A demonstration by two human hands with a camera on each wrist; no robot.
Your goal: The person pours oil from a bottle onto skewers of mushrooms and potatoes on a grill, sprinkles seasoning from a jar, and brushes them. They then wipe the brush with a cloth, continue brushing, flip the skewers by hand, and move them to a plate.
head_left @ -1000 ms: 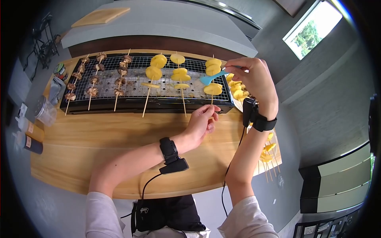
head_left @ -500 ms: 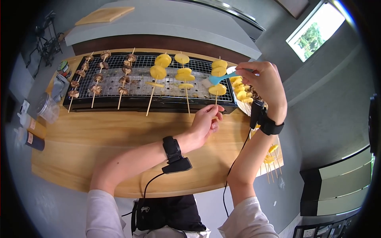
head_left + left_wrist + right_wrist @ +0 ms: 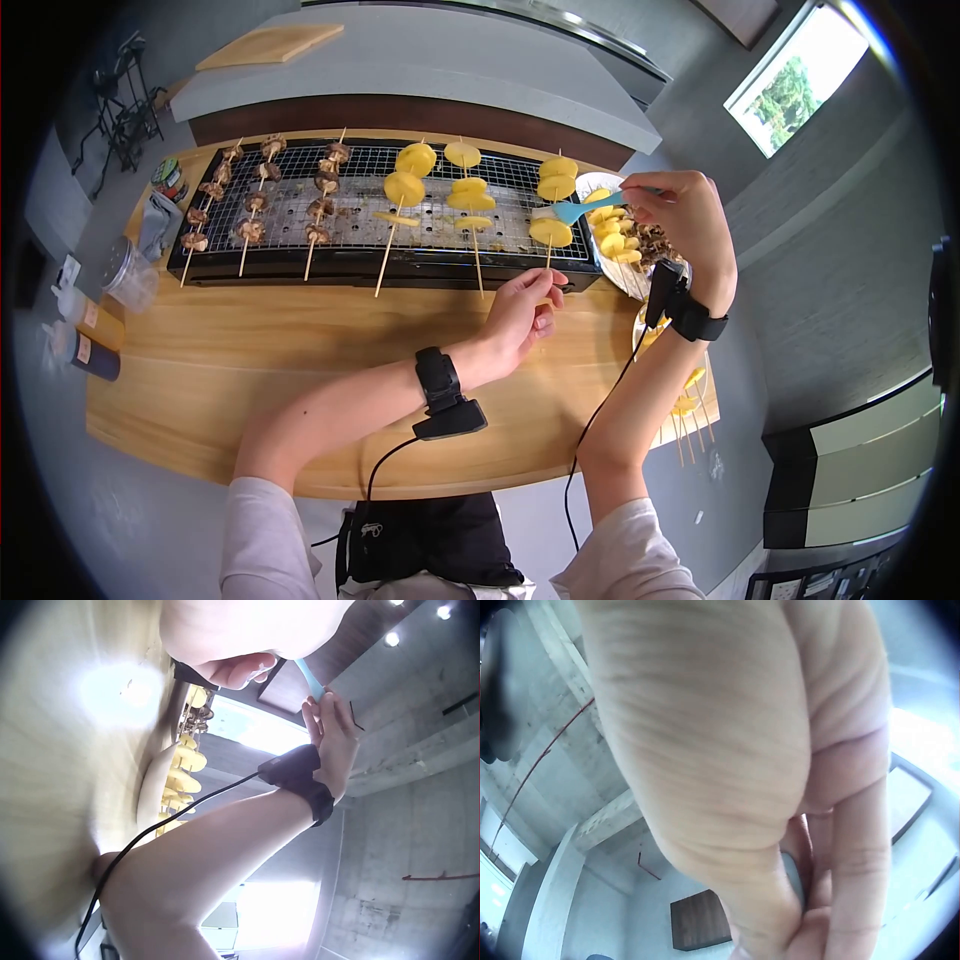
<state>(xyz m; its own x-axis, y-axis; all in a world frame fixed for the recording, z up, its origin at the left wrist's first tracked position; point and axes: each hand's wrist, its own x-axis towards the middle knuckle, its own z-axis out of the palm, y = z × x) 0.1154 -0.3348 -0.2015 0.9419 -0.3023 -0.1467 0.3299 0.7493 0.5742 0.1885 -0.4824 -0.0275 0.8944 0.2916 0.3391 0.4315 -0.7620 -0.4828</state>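
Note:
In the head view the left hand (image 3: 518, 318) pinches the lower end of a skewer of yellow slices (image 3: 550, 233) at the right end of the grill (image 3: 400, 266). My right hand (image 3: 688, 225) grips a light blue brush (image 3: 590, 207), its bristles beside the slices of that skewer. Two more yellow-slice skewers (image 3: 404, 189) (image 3: 471, 200) and several mushroom skewers (image 3: 250, 232) lie across the grill. The left wrist view shows the right hand (image 3: 335, 739) holding the blue handle (image 3: 309, 679). Fingers hide most of the handle in the right wrist view.
A plate (image 3: 634, 290) of yellow slices and mushrooms stands right of the grill, with more skewers (image 3: 684, 405) below it. Two squeeze bottles (image 3: 95, 322) (image 3: 92, 357), a clear jar (image 3: 130, 275) and a can (image 3: 168, 178) stand along the wooden table's (image 3: 250, 345) left side.
The right hand has moved right with the brush, whose head has shifted from between two skewers to the rightmost one. The left hand keeps its pinch on the skewer end. The head view has shifted slightly.

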